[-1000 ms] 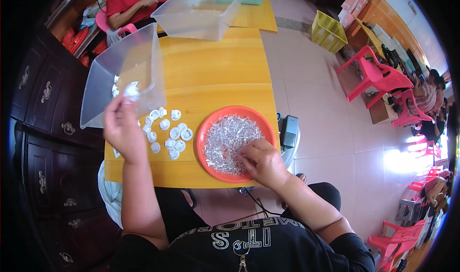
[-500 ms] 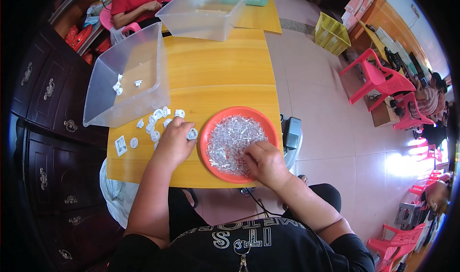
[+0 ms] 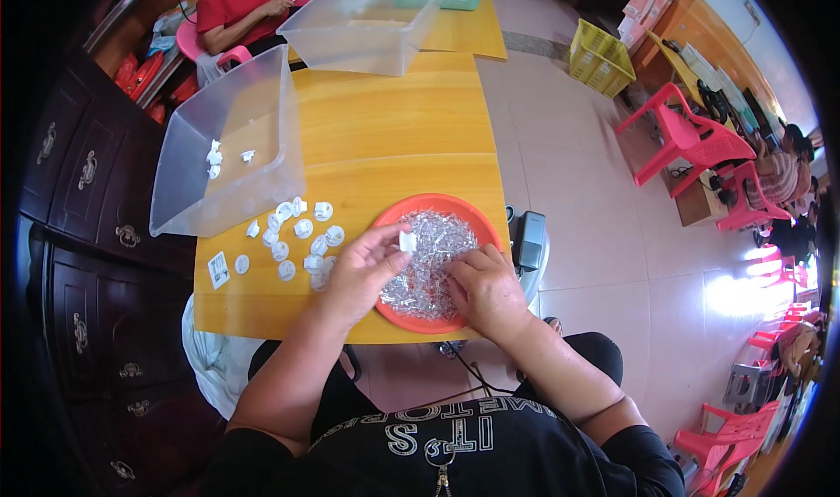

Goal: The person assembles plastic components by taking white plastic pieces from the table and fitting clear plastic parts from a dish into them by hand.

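Observation:
Between thumb and fingers, my left hand (image 3: 363, 269) pinches a small white plastic part (image 3: 408, 241) above the left side of an orange-red round tray (image 3: 406, 206). Many small clear plastic pieces (image 3: 437, 243) fill that tray. Over its right side, my right hand (image 3: 490, 291) has its fingers bent together at the clear pieces; whatever they hold is hidden. Left of the tray, several loose white plastic parts (image 3: 304, 227) lie scattered on the yellow wooden table (image 3: 402, 121).
A translucent bin (image 3: 229, 112) with several white parts stands at the table's left; another translucent bin (image 3: 359, 24) is farther back. A barcode label (image 3: 219, 269) lies at the left edge. Across the table sits a person in a red shirt (image 3: 236, 7). Dark cabinets (image 3: 96, 226) line the left.
My left hand has moved right from the scattered white parts to above the tray, carrying one part. The right hand stays at the clear pieces, shifted only slightly.

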`<state>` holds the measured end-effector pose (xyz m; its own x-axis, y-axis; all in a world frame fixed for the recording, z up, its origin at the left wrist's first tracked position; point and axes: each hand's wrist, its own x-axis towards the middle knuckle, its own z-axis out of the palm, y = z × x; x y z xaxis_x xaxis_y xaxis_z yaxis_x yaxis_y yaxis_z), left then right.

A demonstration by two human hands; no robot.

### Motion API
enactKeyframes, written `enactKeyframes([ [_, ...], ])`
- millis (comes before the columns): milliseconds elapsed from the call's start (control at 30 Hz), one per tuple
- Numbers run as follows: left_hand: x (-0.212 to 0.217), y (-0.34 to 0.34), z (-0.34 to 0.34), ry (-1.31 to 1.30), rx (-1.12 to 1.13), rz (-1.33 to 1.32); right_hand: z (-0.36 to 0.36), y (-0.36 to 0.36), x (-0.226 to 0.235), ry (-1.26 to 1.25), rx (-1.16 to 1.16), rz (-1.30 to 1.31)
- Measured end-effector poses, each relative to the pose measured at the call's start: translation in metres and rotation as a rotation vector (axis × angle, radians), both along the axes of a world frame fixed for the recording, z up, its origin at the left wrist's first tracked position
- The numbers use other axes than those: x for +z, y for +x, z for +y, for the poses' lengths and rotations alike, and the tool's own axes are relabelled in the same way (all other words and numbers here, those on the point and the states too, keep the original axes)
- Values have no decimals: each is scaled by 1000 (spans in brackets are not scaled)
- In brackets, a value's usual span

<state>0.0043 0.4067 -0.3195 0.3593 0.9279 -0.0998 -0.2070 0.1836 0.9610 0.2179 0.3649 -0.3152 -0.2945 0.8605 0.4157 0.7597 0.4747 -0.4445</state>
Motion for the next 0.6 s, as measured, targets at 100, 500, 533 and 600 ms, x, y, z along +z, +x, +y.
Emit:
enactKeyframes([
  [100,3,8,-7,-63,-53,28,0,1,-7,-56,9,-41],
  [500,1,8,-5,-88,-31,-11,12,1,-7,44,-132,-2],
  [533,1,8,-5,-88,-31,-10,13,-1,-6,43,-159,-20],
  [600,-1,8,-6,-83,-49,-15,13,0,-10,7,-137,-45],
])
